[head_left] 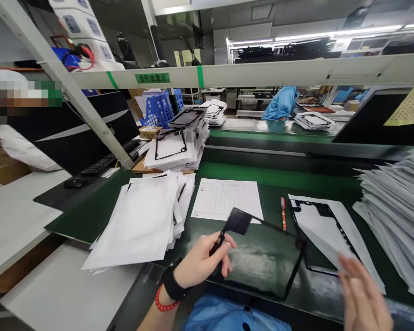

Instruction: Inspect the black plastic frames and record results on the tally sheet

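Observation:
My left hand (200, 262) is shut on one side of a thin black tablet-sized frame (239, 221), which is lifted and tilted above the dark green bench. A see-through panel seems to fill the frame, though glare makes this hard to judge. My right hand (362, 294) is blurred, with its fingers apart and nothing visible in them. It is just below a white sheet (326, 234) carrying another black frame (326, 210) along its edges. A black wrist strap and a red beaded bracelet circle my left wrist.
A white paper stack (134, 225) and a printed form (226, 200) lie left of a red-tipped marker (283, 214). A tall paper pile (396, 216) stands at right. Farther back are stacked frames (172, 147), a keyboard (106, 158), blue crates (157, 109), and a blue-sleeved co-worker (281, 105).

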The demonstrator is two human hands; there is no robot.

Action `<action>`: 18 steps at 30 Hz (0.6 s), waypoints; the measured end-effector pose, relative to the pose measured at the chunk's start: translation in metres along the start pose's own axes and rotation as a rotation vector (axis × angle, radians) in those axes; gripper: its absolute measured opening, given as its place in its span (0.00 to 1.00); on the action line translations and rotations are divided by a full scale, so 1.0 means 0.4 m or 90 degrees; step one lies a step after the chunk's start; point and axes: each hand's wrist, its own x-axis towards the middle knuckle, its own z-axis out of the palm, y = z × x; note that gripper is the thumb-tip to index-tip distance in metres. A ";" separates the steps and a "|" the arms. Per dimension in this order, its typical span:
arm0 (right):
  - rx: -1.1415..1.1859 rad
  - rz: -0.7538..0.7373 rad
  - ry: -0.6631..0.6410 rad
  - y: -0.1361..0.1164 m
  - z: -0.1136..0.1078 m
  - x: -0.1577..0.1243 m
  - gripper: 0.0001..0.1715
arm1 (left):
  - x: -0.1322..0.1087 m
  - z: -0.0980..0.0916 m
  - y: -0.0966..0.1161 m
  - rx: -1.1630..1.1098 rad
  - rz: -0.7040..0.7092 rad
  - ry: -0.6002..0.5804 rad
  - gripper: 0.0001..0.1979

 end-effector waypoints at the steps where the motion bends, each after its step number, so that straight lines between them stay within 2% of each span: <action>1: -0.062 -0.077 0.000 -0.023 -0.014 0.035 0.40 | -0.001 0.006 0.017 0.057 0.003 -0.068 0.23; 3: -0.168 -0.215 -0.113 -0.080 -0.013 0.076 0.38 | 0.002 0.027 0.048 0.164 0.024 -0.204 0.16; 4: -0.190 -0.260 -0.232 -0.109 0.001 0.082 0.33 | 0.006 0.038 0.061 0.198 0.040 -0.252 0.14; 5: -0.175 -0.294 -0.334 -0.136 0.021 0.080 0.25 | 0.010 0.046 0.073 0.212 0.057 -0.274 0.13; 6: -0.138 -0.308 -0.402 -0.157 0.043 0.071 0.18 | 0.014 0.052 0.082 0.216 0.072 -0.269 0.11; 7: -0.098 -0.304 -0.439 -0.172 0.064 0.059 0.15 | 0.017 0.054 0.087 0.210 0.092 -0.237 0.08; 8: -0.059 -0.290 -0.424 -0.180 0.084 0.045 0.16 | 0.019 0.056 0.089 0.195 0.118 -0.182 0.06; 11: 0.016 -0.225 -0.247 -0.177 0.121 0.003 0.22 | 0.017 0.075 0.073 0.086 0.220 0.051 0.18; 13: 0.067 -0.191 -0.164 -0.164 0.131 -0.015 0.24 | 0.012 0.111 0.051 0.003 0.290 0.165 0.22; 14: 0.093 -0.182 -0.152 -0.158 0.133 -0.021 0.24 | 0.008 0.135 0.040 -0.027 0.321 0.193 0.20; 16: 0.128 -0.186 -0.166 -0.148 0.133 -0.027 0.22 | -0.002 0.183 0.022 -0.043 0.377 0.201 0.16; 18: 0.142 -0.205 -0.185 -0.140 0.129 -0.027 0.21 | -0.015 0.220 0.012 0.010 0.403 0.218 0.20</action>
